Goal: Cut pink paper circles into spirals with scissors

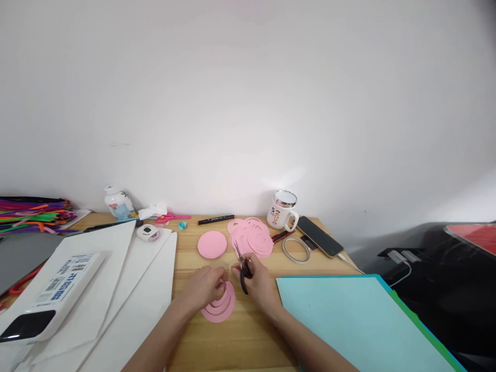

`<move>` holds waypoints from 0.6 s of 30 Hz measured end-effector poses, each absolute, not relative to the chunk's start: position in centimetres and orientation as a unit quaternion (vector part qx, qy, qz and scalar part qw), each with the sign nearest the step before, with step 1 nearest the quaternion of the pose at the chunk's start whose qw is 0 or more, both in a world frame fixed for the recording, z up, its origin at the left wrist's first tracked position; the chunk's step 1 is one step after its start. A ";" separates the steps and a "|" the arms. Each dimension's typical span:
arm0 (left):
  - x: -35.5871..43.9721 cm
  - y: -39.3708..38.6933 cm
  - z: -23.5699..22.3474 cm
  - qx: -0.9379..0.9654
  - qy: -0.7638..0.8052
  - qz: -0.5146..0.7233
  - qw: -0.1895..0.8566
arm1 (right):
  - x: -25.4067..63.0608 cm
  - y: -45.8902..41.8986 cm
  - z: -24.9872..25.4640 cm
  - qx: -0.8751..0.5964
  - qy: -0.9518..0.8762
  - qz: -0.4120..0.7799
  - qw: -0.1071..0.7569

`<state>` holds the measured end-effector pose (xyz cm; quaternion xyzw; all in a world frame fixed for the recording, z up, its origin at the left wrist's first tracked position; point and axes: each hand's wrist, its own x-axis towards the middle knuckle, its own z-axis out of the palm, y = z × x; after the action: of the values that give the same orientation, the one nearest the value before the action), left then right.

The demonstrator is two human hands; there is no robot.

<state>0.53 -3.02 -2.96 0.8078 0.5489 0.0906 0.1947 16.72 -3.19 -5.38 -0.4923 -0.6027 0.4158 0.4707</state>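
My right hand [259, 281] grips a small pair of black-handled scissors [243, 268], its blades pointing up and away from me. Close by on the left, the fingers of my left hand [207, 285] are closed in a pinch at the upper edge of a pink paper cutout [222, 312] with curved slits. What lies right between those fingertips is partly hidden. Beyond my hands a pink paper disc [212, 244] rests on the wooden table. To its right is a loose pile of pink paper rings [251, 237].
A white mug [279, 213] stands near the wall beside a phone [320, 236] on a cable and a metal ring [296, 250]. Light blue sheets [349, 315] cover the right side. White boards [135, 299] carrying a white device [54, 294] fill the left. A marker [216, 219] lies behind.
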 end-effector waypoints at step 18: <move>0.3 -3.2 -3.9 0.775 0.514 0.361 0.066 | 17.0 -2.6 -4.4 -0.395 -0.476 0.597 0.510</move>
<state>0.26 -3.21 -3.92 0.7754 0.5139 0.3610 0.0659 16.99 -2.64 -4.40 -0.3953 -0.4761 0.5973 0.5102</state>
